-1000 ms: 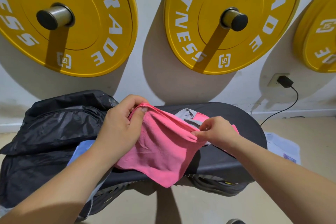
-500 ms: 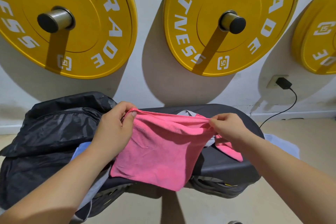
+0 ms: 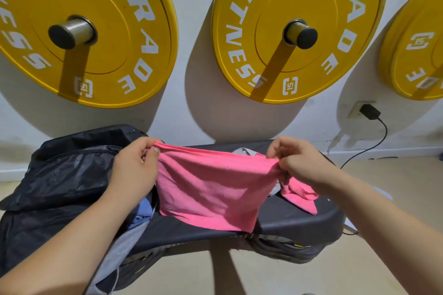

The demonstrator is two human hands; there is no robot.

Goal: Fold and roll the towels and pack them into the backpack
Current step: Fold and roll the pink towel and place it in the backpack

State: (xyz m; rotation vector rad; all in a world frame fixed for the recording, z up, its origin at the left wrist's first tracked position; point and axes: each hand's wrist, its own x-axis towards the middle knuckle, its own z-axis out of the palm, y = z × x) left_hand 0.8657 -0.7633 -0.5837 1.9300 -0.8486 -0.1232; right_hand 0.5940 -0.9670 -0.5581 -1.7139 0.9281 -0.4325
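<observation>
A pink towel (image 3: 211, 189) hangs stretched between my two hands above a black padded bench (image 3: 282, 218). My left hand (image 3: 134, 165) pinches its upper left corner. My right hand (image 3: 299, 163) pinches the upper right corner, and a loose pink end (image 3: 300, 199) droops under that hand onto the bench. The black backpack (image 3: 62, 175) lies at the left with its top open, just left of my left hand. Blue cloth (image 3: 143, 208) and grey cloth (image 3: 124, 242) show at its mouth. A grey cloth (image 3: 242, 151) peeks out behind the towel's top edge.
Three yellow weight plates (image 3: 294, 26) hang on pegs on the white wall behind the bench. A black charger (image 3: 369, 111) sits in a wall socket at right, its cable running down to the floor. Beige floor (image 3: 407, 189) lies to the right and below.
Both hands have drawn apart, the right one moving rightward along the edge, so the pink towel now hangs spread wide and taut instead of bunched.
</observation>
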